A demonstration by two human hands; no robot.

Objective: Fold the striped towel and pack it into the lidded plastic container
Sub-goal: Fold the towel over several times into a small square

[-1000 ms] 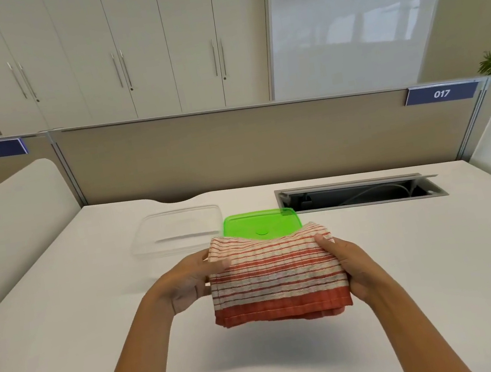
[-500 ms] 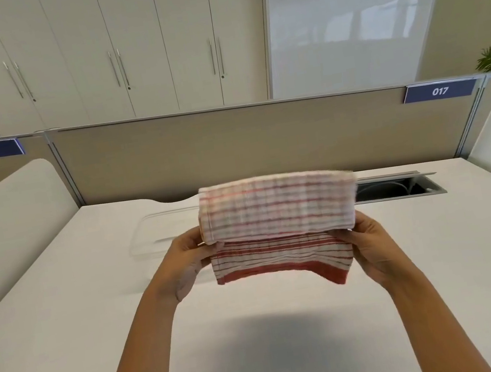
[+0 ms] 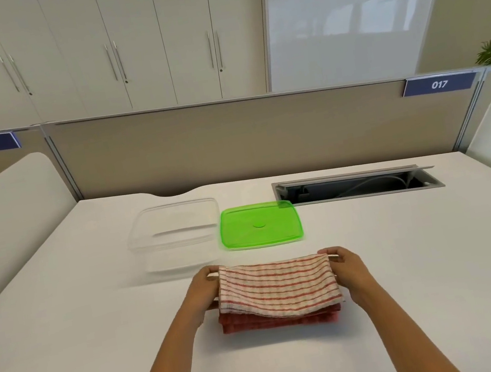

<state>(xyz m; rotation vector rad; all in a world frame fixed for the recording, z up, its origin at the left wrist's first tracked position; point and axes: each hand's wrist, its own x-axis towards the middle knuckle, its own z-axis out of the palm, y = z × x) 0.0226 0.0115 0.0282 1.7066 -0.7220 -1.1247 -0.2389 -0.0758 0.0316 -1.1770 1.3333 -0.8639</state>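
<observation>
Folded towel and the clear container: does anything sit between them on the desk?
No. In the head view only bare white desk separates the striped towel from the clear container; the green lid lies right of the container.

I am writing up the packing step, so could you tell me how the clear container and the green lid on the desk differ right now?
The clear container is colourless and see-through, while the green lid is bright translucent green. The container is a deep open tub with walls; the lid is a flat, shallow sheet with a small round mark at its centre. The container sits to the left, the lid to its right, off it. Both are rounded rectangles resting on the white desk.
</observation>
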